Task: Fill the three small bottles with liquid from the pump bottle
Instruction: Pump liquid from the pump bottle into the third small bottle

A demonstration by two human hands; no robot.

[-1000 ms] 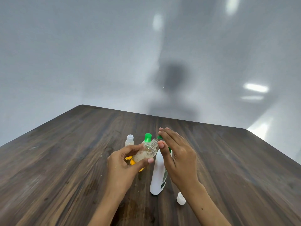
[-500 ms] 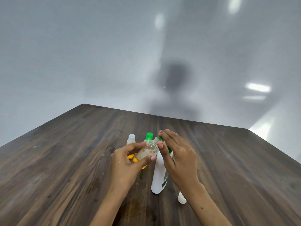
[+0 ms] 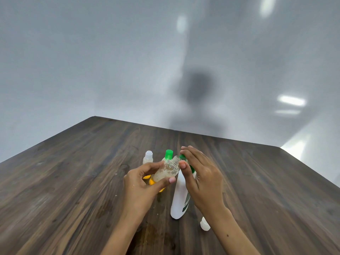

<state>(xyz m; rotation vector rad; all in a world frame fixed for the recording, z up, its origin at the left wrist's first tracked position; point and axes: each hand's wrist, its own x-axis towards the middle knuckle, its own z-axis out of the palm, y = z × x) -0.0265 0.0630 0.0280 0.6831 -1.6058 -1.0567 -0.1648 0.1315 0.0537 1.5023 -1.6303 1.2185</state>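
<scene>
My left hand (image 3: 141,186) grips a small clear bottle (image 3: 168,170), tilted with its open neck toward the green pump head (image 3: 185,161) of the white pump bottle (image 3: 179,197). The small bottle holds some pale liquid. My right hand (image 3: 200,175) rests over the pump head, fingers curled on it, thumb beside the small bottle's mouth. Behind my left hand stand a green-capped small bottle (image 3: 168,155) and a white-capped small bottle (image 3: 148,157). Most of the pump is hidden by my right hand.
A white cap (image 3: 204,223) lies on the dark wooden table (image 3: 73,172) near my right forearm. Yellow-orange pieces (image 3: 151,181) show under my left hand's fingers. A grey wall rises beyond the table's far edge.
Almost nothing differs. Both hands and the bottles have stayed in the same pose, with only a slight shift of the view.
</scene>
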